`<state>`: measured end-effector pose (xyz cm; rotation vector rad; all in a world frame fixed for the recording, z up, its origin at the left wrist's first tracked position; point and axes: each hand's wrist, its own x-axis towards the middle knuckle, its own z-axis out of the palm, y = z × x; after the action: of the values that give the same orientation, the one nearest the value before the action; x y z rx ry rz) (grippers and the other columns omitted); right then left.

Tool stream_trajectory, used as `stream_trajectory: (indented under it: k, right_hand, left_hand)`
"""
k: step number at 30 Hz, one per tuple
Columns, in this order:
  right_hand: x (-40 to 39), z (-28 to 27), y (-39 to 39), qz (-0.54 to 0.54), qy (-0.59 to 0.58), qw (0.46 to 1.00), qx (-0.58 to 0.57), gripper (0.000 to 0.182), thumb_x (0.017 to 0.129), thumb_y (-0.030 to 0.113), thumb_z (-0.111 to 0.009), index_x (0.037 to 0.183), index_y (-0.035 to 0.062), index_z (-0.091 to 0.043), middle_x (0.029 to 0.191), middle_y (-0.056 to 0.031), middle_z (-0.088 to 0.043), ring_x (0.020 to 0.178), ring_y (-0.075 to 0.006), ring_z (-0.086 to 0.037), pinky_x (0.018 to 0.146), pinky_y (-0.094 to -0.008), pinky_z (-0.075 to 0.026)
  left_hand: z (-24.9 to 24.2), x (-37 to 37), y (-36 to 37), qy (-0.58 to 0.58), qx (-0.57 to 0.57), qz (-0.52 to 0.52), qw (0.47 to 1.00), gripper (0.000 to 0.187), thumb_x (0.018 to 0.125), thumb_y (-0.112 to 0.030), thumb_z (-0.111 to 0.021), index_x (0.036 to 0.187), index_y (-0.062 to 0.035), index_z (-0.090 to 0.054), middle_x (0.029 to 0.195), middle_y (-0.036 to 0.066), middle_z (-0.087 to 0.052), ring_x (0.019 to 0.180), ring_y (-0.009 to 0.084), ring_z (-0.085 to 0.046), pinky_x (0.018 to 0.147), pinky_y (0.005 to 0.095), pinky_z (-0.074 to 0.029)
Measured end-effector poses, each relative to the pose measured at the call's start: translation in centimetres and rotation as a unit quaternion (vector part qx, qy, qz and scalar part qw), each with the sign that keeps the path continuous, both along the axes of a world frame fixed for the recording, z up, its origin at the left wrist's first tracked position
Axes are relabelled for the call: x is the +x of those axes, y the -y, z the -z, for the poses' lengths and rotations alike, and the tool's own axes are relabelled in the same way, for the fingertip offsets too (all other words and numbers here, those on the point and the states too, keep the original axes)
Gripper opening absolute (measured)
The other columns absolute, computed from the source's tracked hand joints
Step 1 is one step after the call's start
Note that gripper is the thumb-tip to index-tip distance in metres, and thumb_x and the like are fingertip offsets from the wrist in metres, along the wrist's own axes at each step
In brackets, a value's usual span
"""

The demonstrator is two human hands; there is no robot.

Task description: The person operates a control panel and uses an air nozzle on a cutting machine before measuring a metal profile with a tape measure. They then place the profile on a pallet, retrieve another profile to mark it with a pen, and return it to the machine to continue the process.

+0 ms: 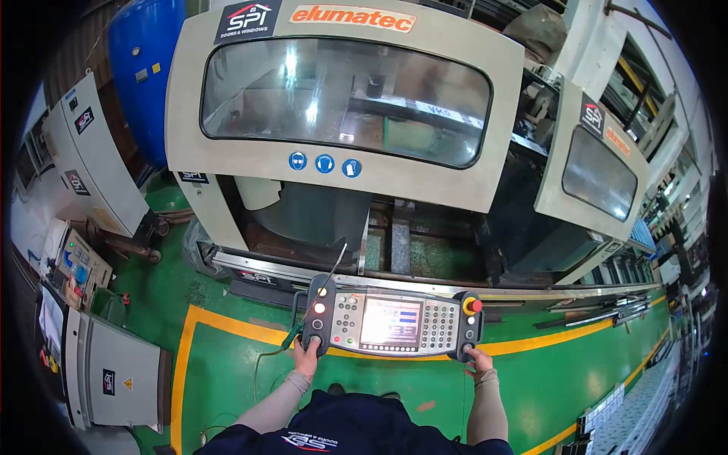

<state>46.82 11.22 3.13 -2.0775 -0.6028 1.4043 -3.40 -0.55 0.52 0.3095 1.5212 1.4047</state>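
Note:
A wide control panel point(390, 324) with a lit screen and keypads is in front of me at waist height. My left hand point(306, 358) is closed round the lower end of its dark left grip point(319, 303), the thumb up near a button. At the other end, my right hand point(478, 361) grips the bottom of the right grip point(469, 330), thumb against a round button. Most of the fingers of both hands are hidden beneath the panel. A red emergency stop knob point(473, 305) tops the right grip. Beside the left grip hangs a green-handled, thin-tipped tool or cable point(291, 336).
Behind the panel stands a large machine with a windowed hood point(341, 167) and a metal rail point(425, 287). Another windowed cover point(599, 174) is on the right. Grey cabinets point(125, 371) line the left. Yellow lines point(182, 379) cross the green floor; metal profiles point(629, 409) lie at lower right.

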Motion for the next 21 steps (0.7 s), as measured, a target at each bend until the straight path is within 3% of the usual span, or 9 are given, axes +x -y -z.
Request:
stream_trajectory:
  k: [10,13,16,19,21]
  right_hand:
    - [-0.4,-0.4,0.3,0.018,-0.013,1.000,0.016,0.065,0.071,0.035,-0.082,0.126,0.0120,-0.057,0.115,-0.0052,-0.060,0.100,-0.0266,-0.053,0.071,-0.0451,-0.048]
    - [-0.5,-0.4,0.3,0.014,-0.012,1.000,0.006,0.051,0.075,0.035,-0.078,0.120,0.0161,-0.062,0.120,-0.0012,-0.056,0.094,-0.0217,-0.050,0.071,-0.0440,-0.049]
    - [-0.6,-0.4,0.3,0.018,-0.012,1.000,0.008,0.049,0.076,0.034,-0.077,0.119,0.0168,-0.062,0.119,-0.0004,-0.056,0.095,-0.0216,-0.050,0.072,-0.0446,-0.048]
    - [-0.6,-0.3,0.3,0.027,-0.012,0.999,0.014,0.063,0.072,0.035,-0.082,0.126,0.0127,-0.058,0.117,-0.0050,-0.059,0.100,-0.0264,-0.052,0.070,-0.0448,-0.048]
    - [-0.5,-0.1,0.2,0.026,-0.011,1.000,0.012,0.061,0.072,0.035,-0.082,0.124,0.0127,-0.059,0.116,-0.0046,-0.059,0.099,-0.0262,-0.052,0.070,-0.0447,-0.048]
  left_hand:
    - [0.7,-0.4,0.1,0.006,0.014,0.015,1.000,0.084,0.088,-0.032,-0.067,0.152,-0.0072,-0.019,0.128,0.009,-0.054,0.099,0.0175,-0.061,0.068,0.0326,-0.053]
    - [0.7,-0.4,0.0,0.012,0.015,0.017,1.000,0.085,0.088,-0.032,-0.068,0.152,-0.0068,-0.018,0.128,0.009,-0.055,0.101,0.0177,-0.061,0.071,0.0331,-0.053]
    - [0.7,-0.4,0.0,0.005,0.003,0.017,1.000,0.086,0.088,-0.033,-0.069,0.152,-0.0067,-0.017,0.127,0.009,-0.056,0.100,0.0176,-0.061,0.071,0.0332,-0.053]
    - [0.7,-0.5,0.0,-0.001,0.000,0.019,1.000,0.086,0.088,-0.033,-0.069,0.151,-0.0065,-0.017,0.126,0.009,-0.057,0.100,0.0177,-0.062,0.070,0.0330,-0.053]
    - [0.6,-0.5,0.0,-0.003,0.006,0.024,1.000,0.086,0.088,-0.034,-0.069,0.151,-0.0064,-0.017,0.126,0.009,-0.057,0.099,0.0177,-0.062,0.070,0.0328,-0.053]
